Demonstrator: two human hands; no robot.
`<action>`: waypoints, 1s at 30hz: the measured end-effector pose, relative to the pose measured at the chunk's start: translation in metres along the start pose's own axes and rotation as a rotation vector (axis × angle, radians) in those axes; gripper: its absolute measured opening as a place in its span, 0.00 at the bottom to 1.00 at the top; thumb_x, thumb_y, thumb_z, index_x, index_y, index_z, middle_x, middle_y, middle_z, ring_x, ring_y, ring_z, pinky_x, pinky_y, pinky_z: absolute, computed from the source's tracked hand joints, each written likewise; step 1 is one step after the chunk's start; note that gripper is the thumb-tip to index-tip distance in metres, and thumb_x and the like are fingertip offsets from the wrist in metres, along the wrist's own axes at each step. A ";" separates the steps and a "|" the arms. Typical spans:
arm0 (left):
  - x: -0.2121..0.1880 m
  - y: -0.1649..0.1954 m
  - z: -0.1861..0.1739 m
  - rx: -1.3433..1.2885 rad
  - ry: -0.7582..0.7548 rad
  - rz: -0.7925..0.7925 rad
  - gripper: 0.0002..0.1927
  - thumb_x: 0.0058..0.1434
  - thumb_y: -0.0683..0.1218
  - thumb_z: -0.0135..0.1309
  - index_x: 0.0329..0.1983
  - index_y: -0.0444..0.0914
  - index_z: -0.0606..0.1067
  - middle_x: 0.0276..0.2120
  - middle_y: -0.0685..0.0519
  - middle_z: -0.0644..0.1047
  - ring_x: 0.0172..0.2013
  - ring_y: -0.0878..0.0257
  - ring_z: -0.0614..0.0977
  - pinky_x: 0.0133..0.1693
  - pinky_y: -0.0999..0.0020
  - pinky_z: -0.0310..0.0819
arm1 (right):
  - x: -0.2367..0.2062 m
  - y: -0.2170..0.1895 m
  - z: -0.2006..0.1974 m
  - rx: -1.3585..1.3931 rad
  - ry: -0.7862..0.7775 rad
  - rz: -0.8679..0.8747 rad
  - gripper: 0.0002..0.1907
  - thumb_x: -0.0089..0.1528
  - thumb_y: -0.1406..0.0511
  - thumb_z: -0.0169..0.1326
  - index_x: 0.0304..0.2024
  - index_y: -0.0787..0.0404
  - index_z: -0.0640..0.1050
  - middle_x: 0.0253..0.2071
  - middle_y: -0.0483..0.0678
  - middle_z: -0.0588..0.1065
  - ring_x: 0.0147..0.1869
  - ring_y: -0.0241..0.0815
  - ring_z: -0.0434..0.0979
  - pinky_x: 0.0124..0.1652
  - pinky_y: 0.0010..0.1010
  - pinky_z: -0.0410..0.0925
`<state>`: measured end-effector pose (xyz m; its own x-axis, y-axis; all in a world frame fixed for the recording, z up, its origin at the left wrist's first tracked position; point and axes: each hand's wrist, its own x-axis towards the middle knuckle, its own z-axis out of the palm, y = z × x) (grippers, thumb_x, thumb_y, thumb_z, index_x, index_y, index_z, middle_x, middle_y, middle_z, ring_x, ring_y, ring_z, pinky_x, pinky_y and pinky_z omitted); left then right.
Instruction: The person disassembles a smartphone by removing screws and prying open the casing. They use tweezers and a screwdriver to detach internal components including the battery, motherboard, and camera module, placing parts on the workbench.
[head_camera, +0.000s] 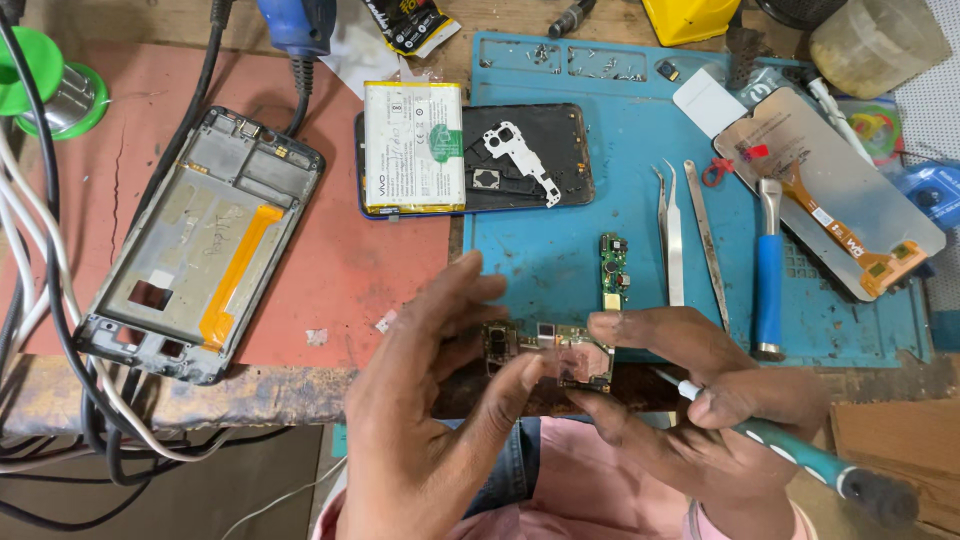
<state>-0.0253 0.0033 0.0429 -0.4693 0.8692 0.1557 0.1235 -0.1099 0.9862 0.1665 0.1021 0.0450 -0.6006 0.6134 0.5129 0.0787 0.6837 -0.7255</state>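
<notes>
My left hand (425, 400) and my right hand (690, 400) hold a small phone circuit board (550, 352) between their fingertips, just above the bench's front edge. My right hand also grips a teal-handled screwdriver (800, 460) that points out to the lower right. A small green sub-board (612, 268) lies on the blue mat (560, 250) just beyond the fingers. To the left lies an open phone frame (200, 245) with an orange flex cable.
A white battery (413, 146) rests on a black back cover (525, 155). Two tweezers (672, 235), a metal pry tool (706, 240) and a blue-handled tool (768, 270) lie on the mat. A phone screen (830, 190) lies at right. Cables (40, 300) hang at left.
</notes>
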 end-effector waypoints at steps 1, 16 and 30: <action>0.003 0.001 -0.002 -0.063 -0.053 -0.071 0.31 0.61 0.39 0.63 0.68 0.31 0.68 0.53 0.46 0.80 0.51 0.64 0.85 0.51 0.71 0.83 | 0.000 0.000 -0.001 0.036 0.008 -0.040 0.28 0.58 0.70 0.67 0.45 0.58 0.59 0.57 0.59 0.75 0.62 0.50 0.80 0.56 0.34 0.77; 0.015 -0.004 -0.013 -0.423 -0.095 -0.394 0.22 0.63 0.39 0.58 0.61 0.30 0.76 0.39 0.47 0.84 0.38 0.67 0.85 0.41 0.71 0.85 | -0.012 0.008 0.015 0.058 0.265 0.062 0.26 0.66 0.71 0.59 0.54 0.53 0.57 0.47 0.61 0.75 0.50 0.48 0.82 0.50 0.37 0.80; 0.014 -0.004 -0.014 -0.423 -0.098 -0.381 0.22 0.63 0.39 0.58 0.61 0.30 0.76 0.39 0.47 0.84 0.37 0.67 0.85 0.40 0.71 0.85 | -0.028 0.025 0.016 0.271 0.500 0.000 0.15 0.76 0.57 0.52 0.48 0.63 0.66 0.33 0.56 0.74 0.31 0.44 0.77 0.36 0.37 0.75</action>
<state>-0.0444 0.0094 0.0419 -0.3265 0.9237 -0.2006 -0.4081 0.0537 0.9114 0.1730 0.0954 0.0050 -0.1457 0.7710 0.6200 -0.1680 0.5982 -0.7835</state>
